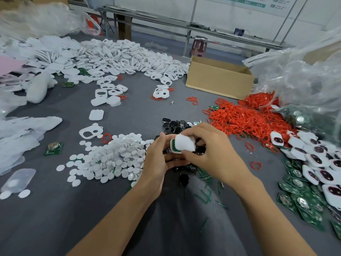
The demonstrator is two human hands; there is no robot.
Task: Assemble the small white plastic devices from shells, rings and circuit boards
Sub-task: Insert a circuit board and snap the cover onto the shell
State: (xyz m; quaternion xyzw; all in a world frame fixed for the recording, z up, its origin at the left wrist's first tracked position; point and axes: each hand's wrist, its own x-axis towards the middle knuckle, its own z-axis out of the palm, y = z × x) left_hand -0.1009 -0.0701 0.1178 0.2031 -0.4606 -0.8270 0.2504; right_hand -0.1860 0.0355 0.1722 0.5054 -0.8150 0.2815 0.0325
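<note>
I hold a half-built device over the middle of the table, between both hands. My left hand cups it from below and the side, fingers curled round its lower shell. My right hand pinches the white cover on top, thumb at the near edge and fingers over the far edge. A strip of green circuit board shows along the left side under the cover; it looks tilted rather than seated, though my fingers hide the far edge.

Directly beneath my hands lies a pile of black parts. Just left of it is a heap of white round discs, and to the right a spread of red rings. Further right, finished white units lie on loose green boards. At the far side sit a mound of white shells and an open cardboard box.
</note>
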